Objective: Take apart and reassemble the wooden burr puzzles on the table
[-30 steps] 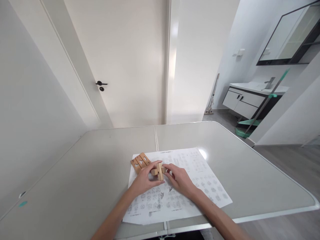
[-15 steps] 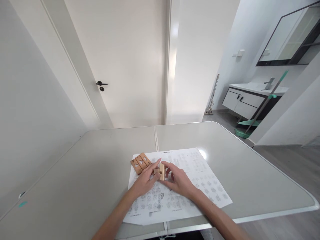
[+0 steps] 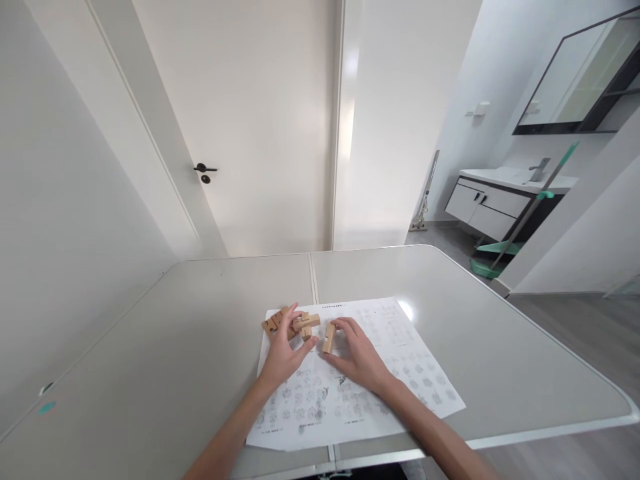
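Note:
My left hand (image 3: 284, 355) curls its thumb and fingers around a small cluster of crossed wooden puzzle pieces (image 3: 311, 321); its fingers hide part of the cluster. A single notched wooden puzzle piece (image 3: 329, 339) is pinched upright between the thumb and fingers of my right hand (image 3: 363, 357). A small gap separates this piece from the cluster. Flat notched wooden pieces (image 3: 271, 325) lie side by side behind my left hand, partly covered by it. Beneath both hands is a printed paper sheet (image 3: 420, 363) with rows of small grey diagrams.
The sheet rests on a pale folding table (image 3: 165, 360) with a seam down its middle and a metal rim. Beyond the table stands a white door (image 3: 260, 120) with a black handle. A washbasin cabinet (image 3: 485, 200) and a green dustpan (image 3: 485, 268) are at the right.
The wooden pieces that were together between my hands are now apart. My left hand has shifted left and up with the cluster, while my right hand keeps the single piece, now tilted.

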A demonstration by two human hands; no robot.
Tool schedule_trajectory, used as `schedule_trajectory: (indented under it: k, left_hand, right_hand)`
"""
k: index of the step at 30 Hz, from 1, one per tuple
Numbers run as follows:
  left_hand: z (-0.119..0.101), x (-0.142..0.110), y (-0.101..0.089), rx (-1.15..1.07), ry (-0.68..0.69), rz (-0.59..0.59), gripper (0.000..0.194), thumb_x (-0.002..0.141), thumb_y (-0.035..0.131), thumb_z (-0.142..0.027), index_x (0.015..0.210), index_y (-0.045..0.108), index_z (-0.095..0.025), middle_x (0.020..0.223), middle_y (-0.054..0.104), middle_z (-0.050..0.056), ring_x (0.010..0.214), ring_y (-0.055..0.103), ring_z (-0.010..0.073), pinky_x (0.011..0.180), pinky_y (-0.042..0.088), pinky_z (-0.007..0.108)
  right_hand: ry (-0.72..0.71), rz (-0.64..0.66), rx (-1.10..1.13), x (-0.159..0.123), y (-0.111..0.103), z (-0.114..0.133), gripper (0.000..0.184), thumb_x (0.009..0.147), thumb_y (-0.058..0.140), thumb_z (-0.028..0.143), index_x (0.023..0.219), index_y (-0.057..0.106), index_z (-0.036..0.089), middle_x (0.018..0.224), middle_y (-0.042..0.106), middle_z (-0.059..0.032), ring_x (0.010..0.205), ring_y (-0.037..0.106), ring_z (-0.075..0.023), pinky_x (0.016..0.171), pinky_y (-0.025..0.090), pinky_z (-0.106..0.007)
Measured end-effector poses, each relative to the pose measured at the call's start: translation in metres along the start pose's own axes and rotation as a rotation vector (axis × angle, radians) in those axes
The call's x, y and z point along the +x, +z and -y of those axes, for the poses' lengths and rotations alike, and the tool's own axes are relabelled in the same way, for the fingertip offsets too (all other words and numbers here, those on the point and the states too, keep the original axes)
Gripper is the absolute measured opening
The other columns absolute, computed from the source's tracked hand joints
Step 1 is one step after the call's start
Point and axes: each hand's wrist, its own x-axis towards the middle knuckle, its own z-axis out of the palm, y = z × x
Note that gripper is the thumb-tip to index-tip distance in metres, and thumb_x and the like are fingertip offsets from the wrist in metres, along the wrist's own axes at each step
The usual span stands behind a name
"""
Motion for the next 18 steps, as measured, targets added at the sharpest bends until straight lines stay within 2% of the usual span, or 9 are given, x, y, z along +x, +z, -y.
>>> schedule_trajectory:
  k: [3,7,10,14,18]
  left_hand:
    - [-0.0006,-0.0001,0.0017,0.045,-0.011,0.008,0.079,0.089,0.074,-0.041,0.154,0.031,-0.033,0.147,0.050,0.010,0.135,0.053,0.0284,0.116,0.042,0.047]
    - [0.0024,0.0000,0.0042,0.083,0.000,0.039,0.083,0.084,0.079,-0.036,0.154,0.033,-0.033,0.146,0.053,0.009,0.132,0.055,0.0284,0.117,0.041,0.048]
    - [0.0039,0.0001,0.0048,0.115,0.008,0.057,0.083,0.084,0.079,-0.036,0.153,0.034,-0.033,0.146,0.054,0.008,0.130,0.057,0.0285,0.115,0.043,0.048]
    - [0.0027,-0.0009,0.0043,0.143,0.056,0.096,0.085,0.083,0.081,-0.037,0.154,0.034,-0.035,0.144,0.057,0.006,0.131,0.057,0.0277,0.115,0.043,0.046]
    - [0.0013,-0.0035,0.0043,0.201,0.027,0.153,0.093,0.077,0.087,-0.032,0.154,0.035,-0.037,0.143,0.059,0.006,0.136,0.053,0.0314,0.116,0.040,0.049]
  right_hand:
    - [-0.002,-0.013,-0.090,-0.0016,0.0035,-0.0056,0.058,0.082,0.081,0.031,0.132,0.052,0.026,0.133,0.056,-0.0140,0.123,0.058,-0.0341,0.102,0.053,-0.055]
    - [0.009,-0.016,-0.142,-0.0024,0.0049,-0.0080,0.055,0.082,0.081,0.034,0.130,0.054,0.025,0.129,0.057,-0.0147,0.119,0.059,-0.0350,0.101,0.053,-0.058]
    - [-0.001,-0.012,-0.126,-0.0013,0.0026,-0.0054,0.053,0.087,0.078,0.038,0.133,0.053,0.025,0.130,0.057,-0.0151,0.121,0.057,-0.0346,0.103,0.052,-0.057]
    - [-0.002,-0.023,-0.084,0.0001,-0.0012,-0.0022,0.038,0.098,0.064,0.034,0.134,0.055,0.027,0.134,0.057,-0.0140,0.125,0.056,-0.0321,0.104,0.052,-0.053]
    - [-0.008,-0.062,-0.048,0.0001,-0.0024,-0.0028,0.025,0.101,0.059,0.030,0.126,0.061,0.028,0.130,0.059,-0.0120,0.123,0.059,-0.0298,0.102,0.054,-0.049]
